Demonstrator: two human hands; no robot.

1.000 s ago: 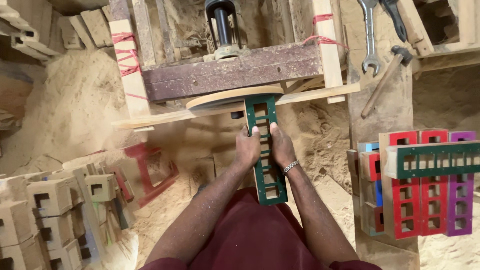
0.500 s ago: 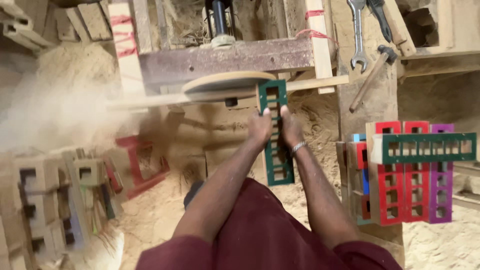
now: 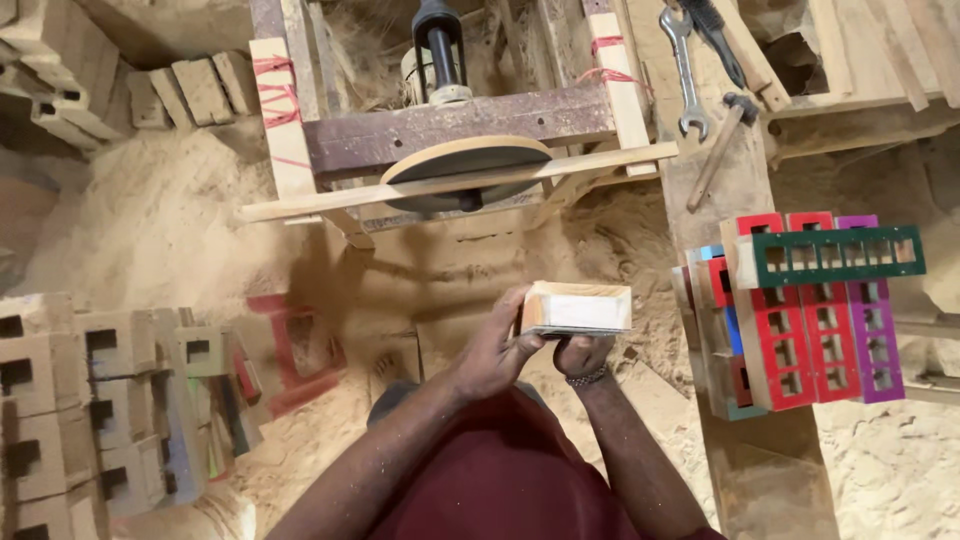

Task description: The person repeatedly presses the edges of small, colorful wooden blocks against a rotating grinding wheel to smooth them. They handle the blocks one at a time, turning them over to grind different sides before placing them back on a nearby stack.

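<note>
I hold a small wooden block (image 3: 578, 308) with both hands in front of my body, its pale sanded end turned up toward me. My left hand (image 3: 497, 347) grips its left side with the thumb on the near edge. My right hand (image 3: 583, 355) supports it from below; a bracelet shows on that wrist. The block is well back from the round sanding disc (image 3: 466, 172) mounted in a wooden frame (image 3: 440, 120), with a motor (image 3: 438, 50) above it.
A stack of painted pieces in red, purple, blue and green (image 3: 810, 300) stands at the right. Unpainted wooden blocks (image 3: 90, 400) pile up at the left. A spanner (image 3: 686, 70) and a hammer (image 3: 718, 148) lie on a board. Sawdust covers the floor.
The piece, earlier pressed green face up against the disc, has been drawn back toward me and turned so its pale end faces up. The view has shifted slightly.
</note>
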